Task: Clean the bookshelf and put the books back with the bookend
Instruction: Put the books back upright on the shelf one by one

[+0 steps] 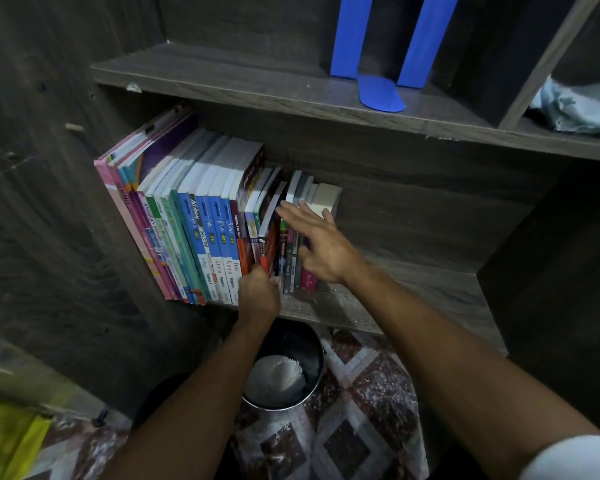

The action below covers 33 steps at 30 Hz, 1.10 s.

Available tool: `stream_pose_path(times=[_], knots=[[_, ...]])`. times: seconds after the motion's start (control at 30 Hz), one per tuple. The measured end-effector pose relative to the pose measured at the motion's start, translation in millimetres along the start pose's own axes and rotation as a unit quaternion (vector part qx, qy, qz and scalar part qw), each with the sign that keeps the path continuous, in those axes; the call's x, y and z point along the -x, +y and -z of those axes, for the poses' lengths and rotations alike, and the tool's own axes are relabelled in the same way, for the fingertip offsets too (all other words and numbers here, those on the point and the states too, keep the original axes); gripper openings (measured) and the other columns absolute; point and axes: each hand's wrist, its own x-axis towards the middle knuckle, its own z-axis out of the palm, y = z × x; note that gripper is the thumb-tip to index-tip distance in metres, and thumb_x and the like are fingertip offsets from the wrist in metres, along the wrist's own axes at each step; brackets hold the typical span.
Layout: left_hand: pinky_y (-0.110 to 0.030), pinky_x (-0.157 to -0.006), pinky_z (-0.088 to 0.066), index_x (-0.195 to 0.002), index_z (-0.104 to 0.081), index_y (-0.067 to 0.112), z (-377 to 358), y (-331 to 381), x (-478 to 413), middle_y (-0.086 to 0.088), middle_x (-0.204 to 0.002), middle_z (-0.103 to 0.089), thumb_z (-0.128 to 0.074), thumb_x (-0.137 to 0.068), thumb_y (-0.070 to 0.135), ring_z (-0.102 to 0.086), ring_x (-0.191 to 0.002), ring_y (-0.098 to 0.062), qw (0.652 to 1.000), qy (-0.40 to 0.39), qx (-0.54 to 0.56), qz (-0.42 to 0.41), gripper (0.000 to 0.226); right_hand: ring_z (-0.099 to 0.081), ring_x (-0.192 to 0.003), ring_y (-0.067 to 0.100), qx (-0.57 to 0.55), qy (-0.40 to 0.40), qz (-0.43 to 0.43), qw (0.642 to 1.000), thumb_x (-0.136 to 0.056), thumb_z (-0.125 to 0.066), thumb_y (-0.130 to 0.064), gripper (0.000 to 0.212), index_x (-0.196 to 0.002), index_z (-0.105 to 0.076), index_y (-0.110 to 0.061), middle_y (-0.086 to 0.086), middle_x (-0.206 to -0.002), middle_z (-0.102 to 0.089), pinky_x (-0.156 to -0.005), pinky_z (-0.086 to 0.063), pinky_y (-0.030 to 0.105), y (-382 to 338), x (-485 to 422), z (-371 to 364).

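Left hand [258, 289]: clenched on thin red-spined paperback [271, 245].
Right hand [317, 244]: fingers [291, 213] released, bracing small dark paperbacks [290, 265].
Risk: without your blue metal bookend [350, 36], they topple rightward.

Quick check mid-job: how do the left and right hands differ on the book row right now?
The left hand is curled, gripping the bottom of a red-spined book; the right hand is flat, fingers straight, against the small paperbacks. The left hand sits low at the shelf edge; the right hand reaches higher, fingertips near the paperbacks' tops. Both work the right end of the row on the lower shelf.
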Motion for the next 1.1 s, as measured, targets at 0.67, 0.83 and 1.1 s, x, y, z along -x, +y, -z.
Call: stream_pose_path(times=[0.67, 0.83, 1.1], knots=[[-0.037, -0.097, -0.044, -0.125, -0.055, -0.006, -22, 9, -27, -0.022, -0.13, -0.058, -0.05, -0.099, 0.015, -0.055, -0.122, -0.036, 0.985, -0.1, -0.064, 0.123, 0.035, 0.003, -0.152, 0.011, -0.029, 0.01, 0.011, 0.999, -0.084, -0.052, 0.008, 0.087, -0.157, -0.02, -0.026, -0.007, -0.165, -0.011, -0.117, 0.019, 0.038, 3, -12, -6], [-0.034, -0.097, -0.041, -0.127, -0.053, -0.008, -11, 12, -21, -0.025, -0.134, -0.053, -0.04, -0.101, 0.014, -0.051, -0.122, -0.038, 0.983, -0.136, 0.029, 0.115, 0.036, 0.002, -0.152, 0.011, -0.035, 0.01, 0.007, 0.999, -0.085, -0.052, 0.008, 0.085, -0.157, -0.022, -0.027, -0.007, -0.165, -0.012, -0.114, 0.02, 0.034, -1, -19, -8], [-0.027, -0.07, -0.039, -0.099, -0.058, 0.006, 6, 31, -15, -0.01, -0.097, -0.06, -0.052, -0.092, 0.012, -0.056, -0.089, -0.027, 0.989, -0.096, 0.084, 0.073, 0.011, -0.005, -0.151, 0.01, -0.071, -0.021, -0.003, 0.997, -0.084, -0.05, 0.013, 0.085, -0.157, -0.022, -0.021, -0.004, -0.165, -0.014, -0.125, 0.003, 0.043, -13, -26, -5]])
